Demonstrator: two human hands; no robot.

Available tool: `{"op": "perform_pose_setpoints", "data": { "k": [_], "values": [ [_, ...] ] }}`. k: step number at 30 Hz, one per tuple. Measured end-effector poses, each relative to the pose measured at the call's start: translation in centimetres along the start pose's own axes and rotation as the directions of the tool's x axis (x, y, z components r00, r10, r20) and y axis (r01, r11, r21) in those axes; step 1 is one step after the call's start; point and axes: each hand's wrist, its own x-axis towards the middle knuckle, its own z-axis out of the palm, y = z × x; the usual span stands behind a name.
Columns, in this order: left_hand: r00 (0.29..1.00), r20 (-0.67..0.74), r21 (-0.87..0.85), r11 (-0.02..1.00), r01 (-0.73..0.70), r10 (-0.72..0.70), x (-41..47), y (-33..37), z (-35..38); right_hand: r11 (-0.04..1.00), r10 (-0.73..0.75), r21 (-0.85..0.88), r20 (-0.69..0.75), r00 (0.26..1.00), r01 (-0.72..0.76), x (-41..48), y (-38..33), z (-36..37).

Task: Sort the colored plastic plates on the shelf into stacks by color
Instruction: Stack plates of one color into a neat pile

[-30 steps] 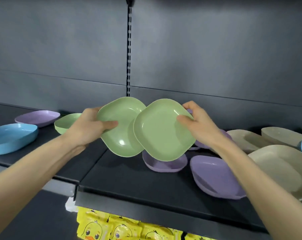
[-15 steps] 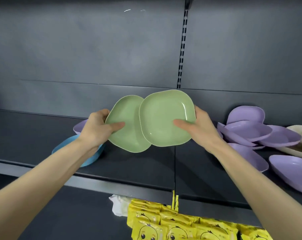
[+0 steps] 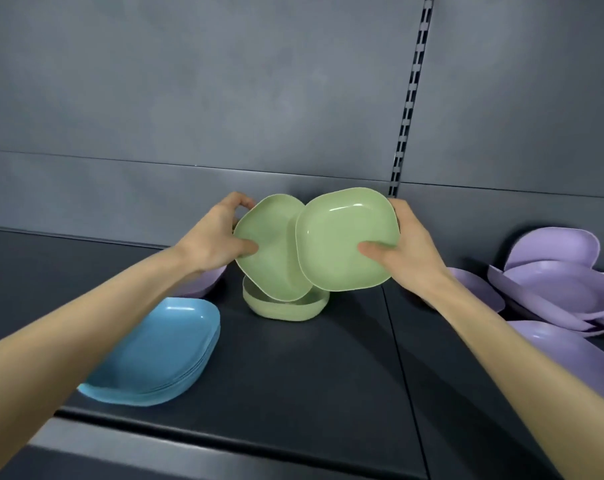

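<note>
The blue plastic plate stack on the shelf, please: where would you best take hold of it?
Probably the raised right rim, coming from the right: the stack of blue squarish plastic plates lies flat, and that side faces bare dark shelf.

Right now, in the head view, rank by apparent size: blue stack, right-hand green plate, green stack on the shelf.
1. blue stack, though it sits nearest the camera.
2. right-hand green plate.
3. green stack, partly hidden.

Left hand (image 3: 214, 240), right hand (image 3: 404, 259) and forearms (image 3: 86, 327) are bare.
</note>
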Motion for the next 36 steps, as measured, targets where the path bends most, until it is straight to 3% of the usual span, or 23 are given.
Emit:
{"op": "perform_pose_setpoints", "data": {
  "k": [8,14,19,22,24,27,29,32,34,36],
  "values": [
    [0.976,0.216,0.044,0.999,-0.001,-0.009,5.4,-3.6,0.5,0.996,0.054,-0.077,0.062,0.997,-0.049,2.6,2.1,2.2],
    [0.922,0.387,0.042,0.999,-0.022,0.004,8.6,-5.5,1.1,0.99,0.087,-0.113,0.028,0.996,-0.084,3.1,2.7,2.7],
    [0.85,0.523,0.153,0.975,-0.163,0.06,9.5,-6.7,2.3,0.98,0.149,-0.132,0.006,0.989,-0.147,2.9,2.6,3.6],
    [0.854,0.501,0.306,0.894,-0.328,0.142,9.2,-7.5,3.2,0.974,0.174,-0.143,-0.016,0.985,-0.174,2.6,2.4,4.1],
    [0.843,0.497,0.319,0.86,-0.399,0.207,9.1,-8.0,3.3,0.975,0.18,-0.126,-0.039,0.983,-0.183,2.5,2.3,4.3],
    [0.831,0.522,0.212,0.915,-0.344,0.192,9.2,-8.3,2.0,0.974,0.193,-0.113,-0.054,0.98,-0.198,2.5,2.1,4.6],
    [0.834,0.534,0.026,0.983,-0.183,0.141,9.2,-7.8,0.7,0.974,0.205,-0.09,-0.051,0.977,-0.209,2.6,1.7,5.1],
    [0.856,0.505,-0.209,0.978,-0.004,0.111,8.9,-6.9,0.3,0.975,0.222,-0.018,-0.004,0.975,-0.222,2.6,1.2,6.7],
    [0.877,0.451,-0.223,0.972,-0.07,0.167,8.7,-6.9,1.1,0.976,0.218,-0.015,0.036,0.975,-0.217,2.7,0.9,7.8],
    [0.889,0.389,-0.113,0.97,-0.214,0.241,8.6,-7.4,1.7,0.976,0.205,-0.092,0.062,0.977,-0.198,2.7,0.8,8.6]
  ]
}}
